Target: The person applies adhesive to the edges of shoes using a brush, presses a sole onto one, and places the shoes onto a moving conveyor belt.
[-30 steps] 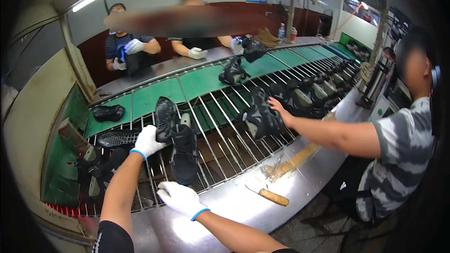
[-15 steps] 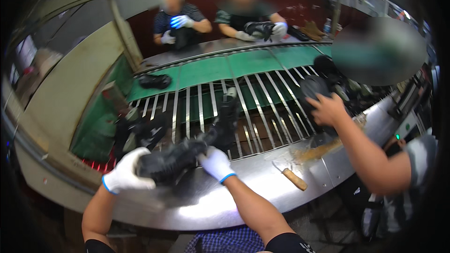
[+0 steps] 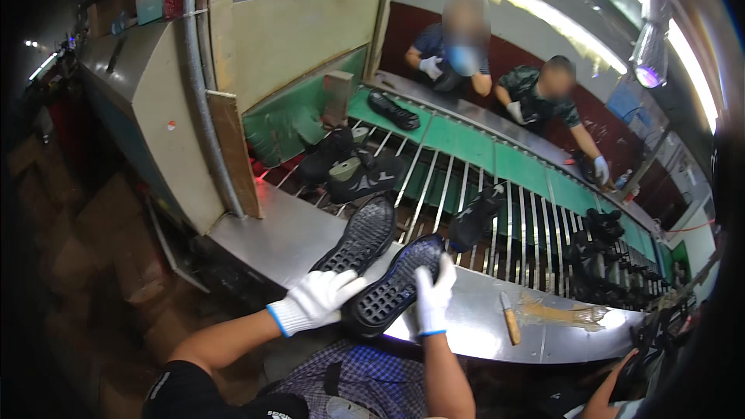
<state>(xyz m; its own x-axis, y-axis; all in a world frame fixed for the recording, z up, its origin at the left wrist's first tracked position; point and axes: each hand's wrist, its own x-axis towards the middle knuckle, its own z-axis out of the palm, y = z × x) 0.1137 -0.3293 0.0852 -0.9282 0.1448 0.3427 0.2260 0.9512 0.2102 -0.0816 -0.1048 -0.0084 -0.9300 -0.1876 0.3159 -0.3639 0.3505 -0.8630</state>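
Two black shoe soles face up in front of me, each with a grid of square hollows at the near end; whether uppers lie beneath them I cannot tell. My left hand [image 3: 318,300], in a white glove with a blue cuff, closes on the near end of the left sole [image 3: 363,231]. Its fingers reach the edge of the right sole [image 3: 392,287]. My right hand [image 3: 436,292], gloved alike, grips the outer side of that right sole. Just beyond, a black shoe [image 3: 476,219] rests on the metal bars, and more black shoes [image 3: 365,178] lie to the left.
A wooden-handled knife [image 3: 510,322] lies on the metal ledge [image 3: 466,314], beside an amber smear [image 3: 566,313]. Across the green belt [image 3: 466,147], carrying one black shoe [image 3: 393,110], two people work. A beige housing [image 3: 303,35] rises at left; several shoes crowd the right.
The view has swung left. The black footwear in my hands now shows two soles side by side, facing up. A co-worker's arm that reached in at right has drawn back to the lower right edge.
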